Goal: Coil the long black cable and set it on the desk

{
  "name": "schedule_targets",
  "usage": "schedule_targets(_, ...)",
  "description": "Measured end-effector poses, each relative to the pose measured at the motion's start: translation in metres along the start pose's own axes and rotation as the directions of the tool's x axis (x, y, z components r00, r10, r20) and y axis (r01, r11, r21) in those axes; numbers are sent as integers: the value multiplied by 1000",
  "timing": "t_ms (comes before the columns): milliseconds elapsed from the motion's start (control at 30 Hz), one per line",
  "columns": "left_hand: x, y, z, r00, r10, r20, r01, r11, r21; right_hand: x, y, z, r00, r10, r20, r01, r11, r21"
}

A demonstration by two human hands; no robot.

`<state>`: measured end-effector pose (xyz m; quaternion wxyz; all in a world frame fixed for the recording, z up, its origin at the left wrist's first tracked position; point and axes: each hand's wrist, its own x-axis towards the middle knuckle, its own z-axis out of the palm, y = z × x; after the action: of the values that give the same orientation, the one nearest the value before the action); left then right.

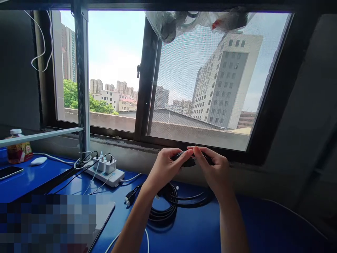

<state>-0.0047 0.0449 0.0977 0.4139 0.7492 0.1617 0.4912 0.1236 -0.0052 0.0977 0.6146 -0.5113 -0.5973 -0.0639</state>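
Raised above the blue tabletop, my left hand (168, 165) and my right hand (215, 168) meet with thumbs and forefingers almost touching. Both are closed on a small black item (187, 162), mostly covered by the fingers; a tiny shiny spot shows between the thumbs, and its kind cannot be made out. Below, between my forearms, lies a coiled black cable (164, 214) with loops reaching right behind my right forearm. A plug end (128, 198) with a light tip lies left of the coil.
A white power strip (116, 178) with chargers and cords stands at the left by a metal shelf post (83, 80). Nearer are a laptop-like flat device (104, 218) and a white cable (147, 239). Far left are a drink bottle (18, 149), white case (39, 161) and phone (10, 172).
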Motion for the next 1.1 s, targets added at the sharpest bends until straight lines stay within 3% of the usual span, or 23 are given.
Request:
schedule_targets(167, 4, 2, -3, 974, -214, 72, 223, 959, -177, -1, -1, -1, 1000, 18, 23, -17, 999, -34)
schedule_targets(300, 7, 3, -5, 935, -349, 59, 350, 884, -310, -3, -4, -5, 992, -63, 108, 69, 996, -53)
schedule_targets(433, 7, -1, -5, 935, -332, 124, 354, 882, -310, -3, -7, -5, 977, -132, 166, 140, 989, -39)
schedule_targets(633, 5, -7, -6, 935, -252, 249, 331, 873, -359, -2, -1, -3, 987, -134, 89, 135, 991, -11)
schedule_targets(700, 4, -9, -12, 907, -238, 347, 358, 870, -339, -1, 1, -1, 996, -76, 49, 76, 997, 0)
schedule_targets(833, 1, -18, -31, 785, -222, 578, 419, 878, -232, 1, 6, 5, 999, 31, -13, -30, 996, 88)
schedule_targets(867, 1, -21, -35, 777, -242, 581, 419, 888, -190, 1, 8, 7, 998, 53, -33, -50, 995, 92)
schedule_targets(933, 3, -28, -39, 808, -299, 509, 409, 905, -118, 2, 13, 13, 995, 89, -54, -84, 992, 89)
schedule_targets(1100, 10, -40, -38, 900, -399, 176, 418, 905, -82, 2, 23, 24, 988, 152, 6, -152, 982, 109)
